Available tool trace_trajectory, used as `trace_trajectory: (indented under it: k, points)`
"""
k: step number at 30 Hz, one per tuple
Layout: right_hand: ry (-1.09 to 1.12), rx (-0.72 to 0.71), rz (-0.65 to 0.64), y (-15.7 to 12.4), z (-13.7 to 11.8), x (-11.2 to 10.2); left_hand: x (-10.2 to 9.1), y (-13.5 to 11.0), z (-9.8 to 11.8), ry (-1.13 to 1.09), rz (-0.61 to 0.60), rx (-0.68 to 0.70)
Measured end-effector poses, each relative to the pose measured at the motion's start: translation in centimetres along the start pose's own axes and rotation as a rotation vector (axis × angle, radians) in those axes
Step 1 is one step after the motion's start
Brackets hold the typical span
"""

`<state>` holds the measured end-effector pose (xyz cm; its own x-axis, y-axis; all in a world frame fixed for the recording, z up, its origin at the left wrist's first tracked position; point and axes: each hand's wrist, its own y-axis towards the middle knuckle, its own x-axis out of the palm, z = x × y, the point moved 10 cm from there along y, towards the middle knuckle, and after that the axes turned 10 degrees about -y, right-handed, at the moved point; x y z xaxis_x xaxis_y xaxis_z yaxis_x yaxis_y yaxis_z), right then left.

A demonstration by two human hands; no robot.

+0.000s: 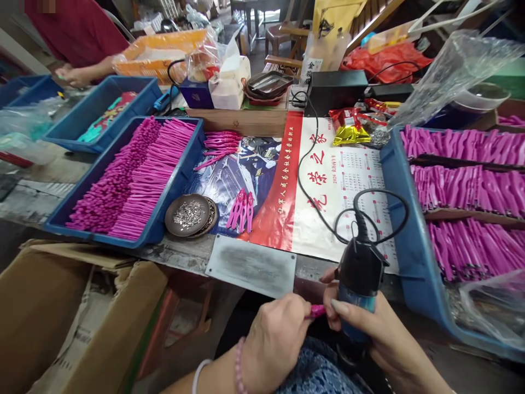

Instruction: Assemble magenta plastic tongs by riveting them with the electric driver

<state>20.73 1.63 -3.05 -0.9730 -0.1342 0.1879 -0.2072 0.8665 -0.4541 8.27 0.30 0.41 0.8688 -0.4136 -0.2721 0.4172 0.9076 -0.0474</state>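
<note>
My left hand (279, 334) is closed round a slim pink plastic piece (317, 311), most of it hidden by the fingers. My right hand (369, 317) grips a blue and black corded electric screwdriver (359, 273), its cord end up and its lower tip hidden. The right thumb and fingertips are at the pink piece's exposed end. Just ahead of the hands, a grey metal plate (252, 265) juts over the table edge. A few pink pieces (241, 210) lie on the poster beyond it, beside a round dish (188, 217) of small metal parts.
A blue tray (153, 232) full of pink pieces stands left, another blue tray (394, 219) right. More pink pieces (221, 142) lie at the back. A black cord (301, 169) crosses the poster (324, 213). An open cardboard box (110, 328) is below left. Another person (82, 38) sits back left.
</note>
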Motion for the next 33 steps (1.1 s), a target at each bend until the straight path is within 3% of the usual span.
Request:
trace_trajectory:
  k: [4,8,12,14,18,21,24,29,31,33]
  points:
    - [0.036,0.026,0.030,-0.7,-0.2,0.4,-0.9,-1.0,4.3,0.387,0.147,0.446]
    - [0.040,0.007,0.028,-1.0,-0.4,0.5,-0.7,-1.3,5.7,0.520,0.146,0.562]
    - [0.027,-0.021,0.014,-0.6,-0.2,0.4,-0.2,-0.9,4.2,0.473,0.093,0.456]
    - [0.025,-0.031,-0.004,-0.4,0.2,0.3,-0.3,-0.5,2.5,0.350,0.055,0.304]
    - [0.028,-0.025,-0.020,-0.1,1.0,0.2,-0.5,-0.4,-1.5,0.092,-0.015,-0.127]
    - [0.023,-0.009,-0.012,-0.1,0.9,0.3,-0.6,-0.6,-2.6,0.006,-0.041,-0.299]
    - [0.026,0.009,0.027,-0.2,0.3,0.3,-0.6,-0.3,-2.3,-0.059,-0.052,-0.315]
    - [0.028,0.036,0.066,-0.3,-0.1,0.3,0.2,0.2,-1.6,-0.167,-0.100,-0.218]
    - [0.036,0.044,0.069,-0.2,0.0,0.4,0.1,0.2,-1.9,-0.112,-0.081,-0.198]
    - [0.052,0.042,0.067,-0.2,0.1,0.4,-0.4,0.2,-1.2,0.063,-0.019,-0.087]
